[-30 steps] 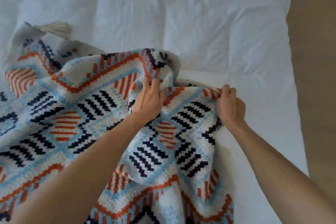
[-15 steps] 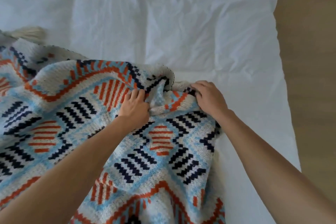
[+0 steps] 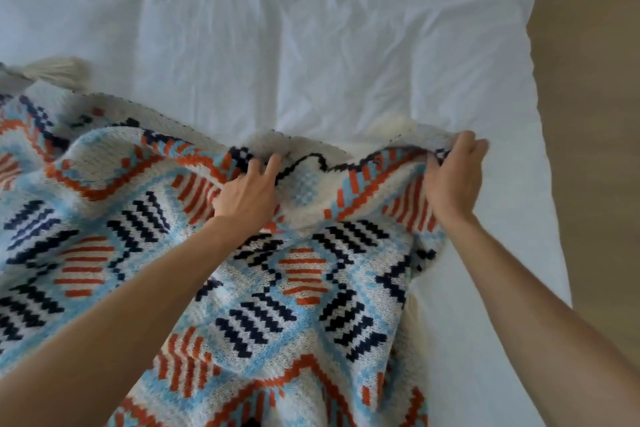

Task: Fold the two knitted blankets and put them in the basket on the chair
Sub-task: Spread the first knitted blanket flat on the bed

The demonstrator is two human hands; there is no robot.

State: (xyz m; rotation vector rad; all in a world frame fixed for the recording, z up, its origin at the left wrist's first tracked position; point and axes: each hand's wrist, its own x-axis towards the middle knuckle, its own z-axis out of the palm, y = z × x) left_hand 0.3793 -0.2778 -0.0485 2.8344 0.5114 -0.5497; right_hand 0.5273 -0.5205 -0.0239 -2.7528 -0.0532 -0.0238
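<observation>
Clearly the head view, the only one, shows an early stage: straightening the first knitted blanket before any fold is made. It lies rumpled over the white bed, filling the lower left and centre of the frame. Its far edge runs across the middle, and a cream tassel sits at the left edge.

The left hand is at the centre of the frame on that far edge. Its fingers lie over a raised ridge of fabric and the thumb is hidden beneath, which reads as a pinch. The right hand, right of centre, curls its fingers round the blanket's far right corner and holds it just off the bed. Between the hands the edge sags in a wavy line.

A strip of wooden floor runs down the right side. The basket, the chair and the second blanket are out of frame.

The next move probably calls for pulling the edge taut and laying it flat, or carrying it back toward the person for a first half fold. Loose knit stretches, so an uneven pull would likely skew the edge.
</observation>
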